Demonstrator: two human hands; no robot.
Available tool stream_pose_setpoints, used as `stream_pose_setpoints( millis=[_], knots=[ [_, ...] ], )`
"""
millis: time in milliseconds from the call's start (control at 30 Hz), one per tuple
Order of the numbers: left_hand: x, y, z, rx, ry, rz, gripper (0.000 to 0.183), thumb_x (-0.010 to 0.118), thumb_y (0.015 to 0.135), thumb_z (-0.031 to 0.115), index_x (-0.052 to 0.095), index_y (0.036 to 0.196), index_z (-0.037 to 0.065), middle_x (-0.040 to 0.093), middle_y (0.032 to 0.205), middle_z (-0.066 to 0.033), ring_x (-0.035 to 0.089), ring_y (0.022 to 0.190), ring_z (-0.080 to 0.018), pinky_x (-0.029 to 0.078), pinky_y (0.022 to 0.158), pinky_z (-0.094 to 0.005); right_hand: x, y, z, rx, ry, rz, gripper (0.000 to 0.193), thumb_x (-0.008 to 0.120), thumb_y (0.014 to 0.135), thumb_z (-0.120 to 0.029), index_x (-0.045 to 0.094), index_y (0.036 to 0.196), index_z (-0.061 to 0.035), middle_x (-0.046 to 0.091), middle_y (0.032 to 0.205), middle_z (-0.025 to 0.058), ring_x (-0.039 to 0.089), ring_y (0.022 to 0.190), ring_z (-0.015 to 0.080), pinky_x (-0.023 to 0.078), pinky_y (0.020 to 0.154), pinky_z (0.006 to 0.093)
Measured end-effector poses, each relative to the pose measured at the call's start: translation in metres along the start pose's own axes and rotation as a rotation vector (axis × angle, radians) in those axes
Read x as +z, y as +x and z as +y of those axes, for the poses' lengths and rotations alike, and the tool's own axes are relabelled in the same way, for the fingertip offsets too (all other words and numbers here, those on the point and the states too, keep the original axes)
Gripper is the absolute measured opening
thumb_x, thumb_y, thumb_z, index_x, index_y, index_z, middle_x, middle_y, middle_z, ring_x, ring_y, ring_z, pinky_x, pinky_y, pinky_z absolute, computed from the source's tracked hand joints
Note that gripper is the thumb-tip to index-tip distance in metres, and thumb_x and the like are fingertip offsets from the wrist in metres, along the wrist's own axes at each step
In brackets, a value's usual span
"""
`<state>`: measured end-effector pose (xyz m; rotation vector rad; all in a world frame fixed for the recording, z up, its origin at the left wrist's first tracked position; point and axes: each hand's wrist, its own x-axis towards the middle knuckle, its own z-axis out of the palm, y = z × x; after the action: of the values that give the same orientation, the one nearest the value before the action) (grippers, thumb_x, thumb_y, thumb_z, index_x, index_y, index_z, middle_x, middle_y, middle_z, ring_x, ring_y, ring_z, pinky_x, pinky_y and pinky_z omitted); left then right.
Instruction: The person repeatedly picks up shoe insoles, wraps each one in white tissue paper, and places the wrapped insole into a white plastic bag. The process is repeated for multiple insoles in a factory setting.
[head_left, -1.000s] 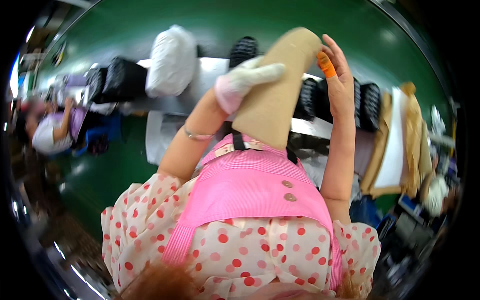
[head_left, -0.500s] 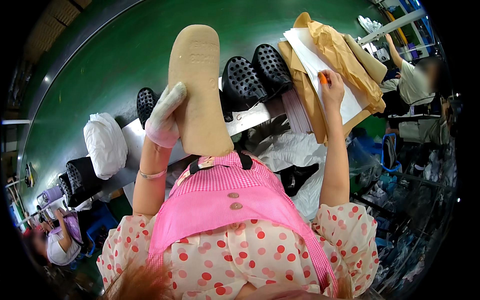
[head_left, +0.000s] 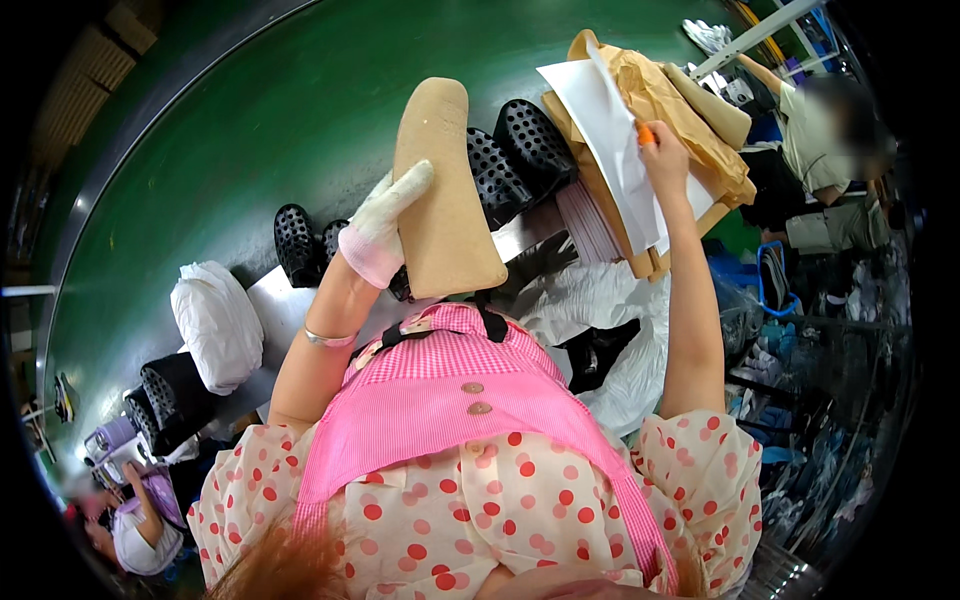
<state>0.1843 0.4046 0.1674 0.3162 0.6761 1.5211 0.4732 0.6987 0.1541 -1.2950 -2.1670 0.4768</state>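
Note:
My left hand [head_left: 385,220], in a white knitted glove with a pink cuff, grips a beige shoe last [head_left: 445,190] from its left side. The last is held up in front of my apron, its broad end pointing away from me. At the right, my bare right hand [head_left: 664,165], with an orange cover on one finger, pinches a sheet of white paper [head_left: 600,120]. The sheet is partly raised and bent. Beneath and beside it lies brown wrapping paper [head_left: 650,85].
Black perforated shoes [head_left: 535,145] stand behind the last, and more [head_left: 297,245] left of my glove. A white bundle [head_left: 215,325] rests on the metal bench edge. Light sheets [head_left: 590,220] are stacked below the brown paper. Other people sit at far left and right.
The last has moved right and slightly tilted in my left hand; its embossed marks no longer show. My right hand has lifted the white paper's edge off the stack.

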Motion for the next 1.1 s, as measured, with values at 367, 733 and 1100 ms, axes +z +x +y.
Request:
stream_pose_setpoints(
  millis=[367,733,1100],
  knots=[
    [-0.017,-0.013,0.015,-0.078,0.08,0.017,0.054,0.065,0.088,0.03,0.044,0.13,0.002,0.059,0.114,-0.0089,0.06,0.102,-0.0184,0.05,0.088,-0.0342,0.032,-0.026,0.031,-0.163,0.122,0.129,0.013,0.071,0.081,-0.011,0.066,0.09,-0.0042,0.062,0.089,0.007,0.06,0.081,0.0203,0.048,0.075,0.0279],
    [0.004,0.014,-0.004,-0.059,0.081,-0.024,0.057,0.06,0.091,0.032,0.039,0.135,0.002,0.056,0.121,-0.0118,0.059,0.106,-0.0212,0.049,0.092,-0.0358,0.032,-0.029,0.037,-0.103,0.301,0.111,0.011,0.067,0.086,-0.011,0.066,0.091,-0.0012,0.062,0.086,0.0052,0.058,0.08,0.0133,0.046,0.075,0.0243],
    [0.057,0.05,-0.034,-0.135,0.16,-0.051,0.061,0.057,0.092,0.034,0.036,0.138,0.001,0.055,0.123,-0.0121,0.058,0.107,-0.0203,0.049,0.092,-0.0349,0.019,-0.003,0.053,0.029,0.32,0.067,0.025,0.051,0.096,-0.023,0.059,0.093,-0.0003,0.056,0.075,0.0042,0.05,0.074,0.0107,0.042,0.069,0.0252]
  ],
)
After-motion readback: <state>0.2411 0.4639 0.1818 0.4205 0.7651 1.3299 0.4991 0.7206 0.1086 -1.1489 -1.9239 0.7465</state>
